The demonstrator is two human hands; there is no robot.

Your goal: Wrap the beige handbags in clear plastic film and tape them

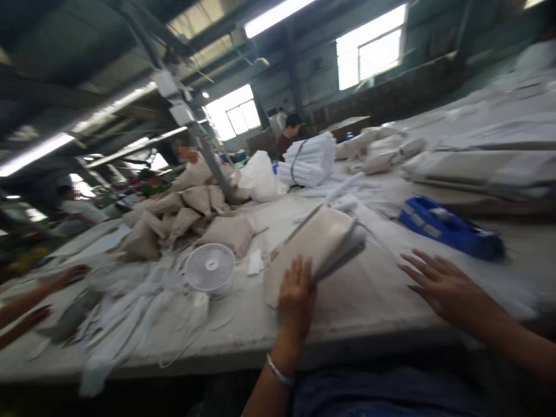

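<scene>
A folded beige fabric bundle (310, 237) with a grey layer at its right side lies on the table before me. My left hand (297, 292), with a bracelet at the wrist, rests flat on its near edge, fingers stretched out. To the right, my right hand (438, 284) is held over the table with its fingers spread and nothing in it. Beyond that hand sits a blue tape dispenser (447, 226). The picture is smeared by motion, so fine detail is lost.
A small white fan (211, 267) stands left of the bundle, near tangled white strips (130, 324). Filled beige bags (191, 214) are piled behind it. A tied bundle of white rolls (310, 159) lies farther back. Another person's hands (65, 278) reach in at the left.
</scene>
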